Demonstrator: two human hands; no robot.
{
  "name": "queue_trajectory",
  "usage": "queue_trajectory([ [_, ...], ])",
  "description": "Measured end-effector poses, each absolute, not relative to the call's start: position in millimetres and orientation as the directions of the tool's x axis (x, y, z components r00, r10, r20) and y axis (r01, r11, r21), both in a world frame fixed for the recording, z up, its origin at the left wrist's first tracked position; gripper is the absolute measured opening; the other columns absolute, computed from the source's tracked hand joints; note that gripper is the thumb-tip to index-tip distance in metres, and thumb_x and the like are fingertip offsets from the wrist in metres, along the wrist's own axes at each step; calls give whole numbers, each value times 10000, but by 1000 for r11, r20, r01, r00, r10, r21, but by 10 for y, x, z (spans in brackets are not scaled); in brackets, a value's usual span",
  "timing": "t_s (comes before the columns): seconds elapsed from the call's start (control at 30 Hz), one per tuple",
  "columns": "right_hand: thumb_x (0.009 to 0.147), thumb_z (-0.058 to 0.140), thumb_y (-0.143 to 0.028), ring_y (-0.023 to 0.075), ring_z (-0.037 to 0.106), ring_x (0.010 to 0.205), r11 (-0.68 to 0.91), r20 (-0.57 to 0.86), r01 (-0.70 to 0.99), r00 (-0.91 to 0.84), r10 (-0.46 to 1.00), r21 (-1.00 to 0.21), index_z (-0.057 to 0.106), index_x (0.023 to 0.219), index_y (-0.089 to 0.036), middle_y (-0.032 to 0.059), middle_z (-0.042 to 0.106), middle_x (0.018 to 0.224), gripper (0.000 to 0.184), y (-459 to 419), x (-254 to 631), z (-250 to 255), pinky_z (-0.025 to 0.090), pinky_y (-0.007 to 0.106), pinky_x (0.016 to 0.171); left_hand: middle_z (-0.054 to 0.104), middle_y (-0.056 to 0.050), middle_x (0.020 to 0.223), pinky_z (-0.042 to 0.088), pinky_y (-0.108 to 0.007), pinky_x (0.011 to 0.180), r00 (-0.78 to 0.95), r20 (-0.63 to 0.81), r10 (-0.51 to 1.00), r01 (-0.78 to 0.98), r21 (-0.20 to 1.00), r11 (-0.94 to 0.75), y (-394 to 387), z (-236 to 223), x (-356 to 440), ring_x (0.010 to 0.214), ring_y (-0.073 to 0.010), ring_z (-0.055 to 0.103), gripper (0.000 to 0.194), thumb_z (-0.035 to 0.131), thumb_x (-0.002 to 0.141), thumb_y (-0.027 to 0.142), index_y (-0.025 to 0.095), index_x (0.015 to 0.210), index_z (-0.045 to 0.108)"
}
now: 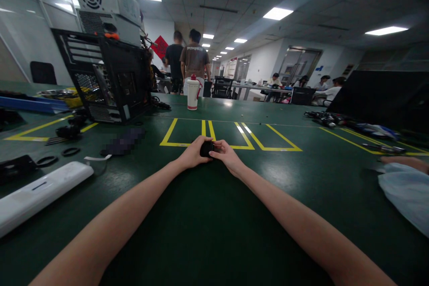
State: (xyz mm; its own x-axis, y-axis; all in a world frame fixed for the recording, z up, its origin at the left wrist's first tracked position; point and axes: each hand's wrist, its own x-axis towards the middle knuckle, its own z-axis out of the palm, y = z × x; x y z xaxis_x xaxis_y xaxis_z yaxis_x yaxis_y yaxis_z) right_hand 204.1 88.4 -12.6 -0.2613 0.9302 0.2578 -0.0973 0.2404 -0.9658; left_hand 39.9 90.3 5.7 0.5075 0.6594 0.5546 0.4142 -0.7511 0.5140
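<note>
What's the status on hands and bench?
Left hand, right hand both holding black object. White cup upright beyond yellow tape, away from hands.

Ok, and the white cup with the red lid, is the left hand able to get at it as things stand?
Probably yes, with a stretch: only yellow tape on the flat tabletop lies between the left hand and the cup. However, the hand holds a small black object.

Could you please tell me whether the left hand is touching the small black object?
Touching: the head view shows the left hand curled against the small black object.
</note>
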Motion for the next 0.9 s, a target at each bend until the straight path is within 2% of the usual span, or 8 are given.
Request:
queue_trajectory([
  [0.23, 648, 613, -327, 149, 508, 897, 266, 267, -38, -232, 935, -963, 513, 889, -223, 7, 544, 909, 281, 858, 2043, -110, 375, 356, 844, 455, -42, 1100, 392, -375, 870, 507, 528, 682, 439, 523, -731, 873, 88, 390, 1032, -215, 455, 580, 663, 611, 198, 218, 1116, 379],
  [0.4, 643, 619, -310, 154, 513, 893, 214, 216, -31, -224, 950, -976, 523, 940, -204, 27, 542, 938, 330, 898, 2048, -131, 371, 360, 855, 458, -40, 1082, 387, -370, 875, 504, 547, 668, 432, 510, -744, 894, 63, 399, 1025, -210, 457, 585, 663, 604, 188, 219, 1116, 380],
  [0.57, 585, 668, -225, 138, 523, 872, 228, 248, -105, -259, 933, -968, 508, 879, -217, 1, 544, 907, 336, 867, 2036, -99, 382, 343, 844, 462, -45, 1064, 388, -363, 866, 509, 565, 649, 416, 498, -761, 918, 47, 403, 1012, -208, 460, 580, 662, 602, 187, 208, 1111, 385],
  [0.73, 639, 624, -295, 140, 509, 896, 234, 242, -63, -223, 944, -970, 512, 882, -224, 1, 547, 896, 277, 854, 2044, -95, 363, 356, 866, 459, -50, 1078, 388, -367, 863, 512, 554, 656, 416, 508, -754, 905, 67, 401, 1014, -210, 460, 578, 662, 604, 195, 208, 1111, 386],
  [0.9, 617, 641, -274, 151, 508, 918, 201, 218, -94, -248, 944, -975, 530, 929, -206, 22, 553, 962, 338, 894, 2056, -122, 358, 359, 876, 461, -45, 1074, 384, -368, 871, 512, 558, 653, 414, 506, -757, 909, 64, 395, 1018, -210, 459, 583, 666, 598, 192, 211, 1110, 388],
])
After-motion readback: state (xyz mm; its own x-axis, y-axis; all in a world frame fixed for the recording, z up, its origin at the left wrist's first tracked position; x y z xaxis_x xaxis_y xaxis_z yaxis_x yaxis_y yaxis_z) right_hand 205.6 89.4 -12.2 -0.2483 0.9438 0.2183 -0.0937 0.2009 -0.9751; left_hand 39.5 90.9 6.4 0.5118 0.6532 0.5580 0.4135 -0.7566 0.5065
